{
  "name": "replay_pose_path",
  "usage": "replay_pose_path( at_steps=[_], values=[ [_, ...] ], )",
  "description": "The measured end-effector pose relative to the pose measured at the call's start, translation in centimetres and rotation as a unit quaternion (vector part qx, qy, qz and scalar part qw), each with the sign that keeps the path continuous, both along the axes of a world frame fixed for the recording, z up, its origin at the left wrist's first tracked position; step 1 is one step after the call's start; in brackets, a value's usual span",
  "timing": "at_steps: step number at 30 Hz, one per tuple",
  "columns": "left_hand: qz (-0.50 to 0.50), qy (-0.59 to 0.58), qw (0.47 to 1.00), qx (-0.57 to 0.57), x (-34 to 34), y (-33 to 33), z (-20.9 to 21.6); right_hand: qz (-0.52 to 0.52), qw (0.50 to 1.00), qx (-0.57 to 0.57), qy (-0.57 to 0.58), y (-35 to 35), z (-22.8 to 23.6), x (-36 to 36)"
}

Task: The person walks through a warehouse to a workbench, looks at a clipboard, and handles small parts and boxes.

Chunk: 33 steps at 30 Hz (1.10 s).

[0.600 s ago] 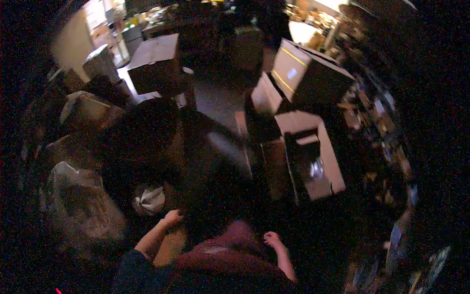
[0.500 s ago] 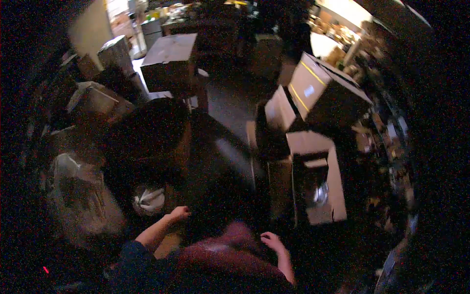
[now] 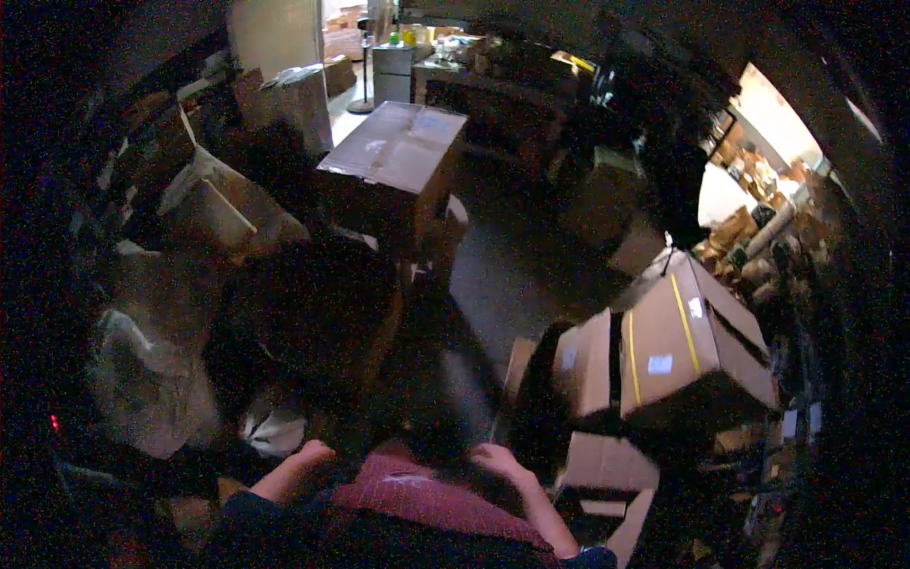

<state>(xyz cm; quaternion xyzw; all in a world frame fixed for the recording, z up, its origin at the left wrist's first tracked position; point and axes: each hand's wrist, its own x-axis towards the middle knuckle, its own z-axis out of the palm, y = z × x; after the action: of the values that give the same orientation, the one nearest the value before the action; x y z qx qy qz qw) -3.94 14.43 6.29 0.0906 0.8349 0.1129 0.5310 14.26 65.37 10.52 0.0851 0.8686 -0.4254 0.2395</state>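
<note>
Floor (image 3: 531, 275) lane, dark and bare, runs from the person up the middle of the room; boxes crowd both sides, so free room is narrow.

Hands: both low at frame bottom, on a reddish-maroon item (image 3: 417, 493) held close to the body. Left hand (image 3: 308, 453) at its left upper edge, right hand (image 3: 495, 461) at its right upper edge. Fingers of both look curled over the edge, but dim light — cannot tell how firm the hold is. Item lies between the forearms, lower centre.

Pkgs:
- Lg closed cardboard box (image 3: 398, 152), flat top, tape seam, upper centre, left of lane.
- Tilted cardboard box w/ yellow strap lines (image 3: 697, 346) and small white label, right side; its lower edge overhangs flat cartons (image 3: 602, 474) just beside right hand.
- Open-flap boxes (image 3: 218, 204) stacked at left, edges jutting toward lane.
- Pale plastic-wrapped bundle (image 3: 152, 379) far left.
- Small white crumpled thing (image 3: 275, 427) near left hand.

Far end: lit doorway area (image 3: 749, 142) upper right, cluttered bench (image 3: 455, 57) at back.
</note>
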Motion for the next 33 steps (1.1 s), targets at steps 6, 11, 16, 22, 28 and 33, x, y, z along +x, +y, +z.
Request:
replay_pose_path(
  at_steps=[6, 11, 16, 22, 28, 33],
  values=[
    [-0.107, -0.014, 0.992, 0.07, -9.9, 12.1, -5.2, 0.094, 0.993, -0.004, -0.075, 5.0, -2.2, -10.5],
    [-0.201, 0.056, 0.958, 0.198, -22.1, 26.3, -6.0, -0.007, 0.99, -0.112, -0.088, 9.4, -3.4, -14.8],
    [-0.285, 0.24, 0.848, 0.377, -33.3, 42.4, 1.2, -0.123, 0.978, -0.137, -0.1, 14.4, -1.3, -22.2],
    [-0.004, 0.009, 0.8, 0.601, -43.0, 57.6, 30.5, -0.228, 0.956, -0.183, -0.03, 22.8, -1.3, -31.7],
    [-0.095, 0.256, 0.697, 0.663, -54.6, 65.4, 50.8, -0.141, 0.983, -0.116, -0.014, 37.4, 6.1, -47.7],
    [-0.289, 0.362, 0.631, 0.622, -60.1, 71.8, 61.8, 0.05, 0.99, 0.134, 0.01, 51.9, 7.6, -60.4]
  ],
)
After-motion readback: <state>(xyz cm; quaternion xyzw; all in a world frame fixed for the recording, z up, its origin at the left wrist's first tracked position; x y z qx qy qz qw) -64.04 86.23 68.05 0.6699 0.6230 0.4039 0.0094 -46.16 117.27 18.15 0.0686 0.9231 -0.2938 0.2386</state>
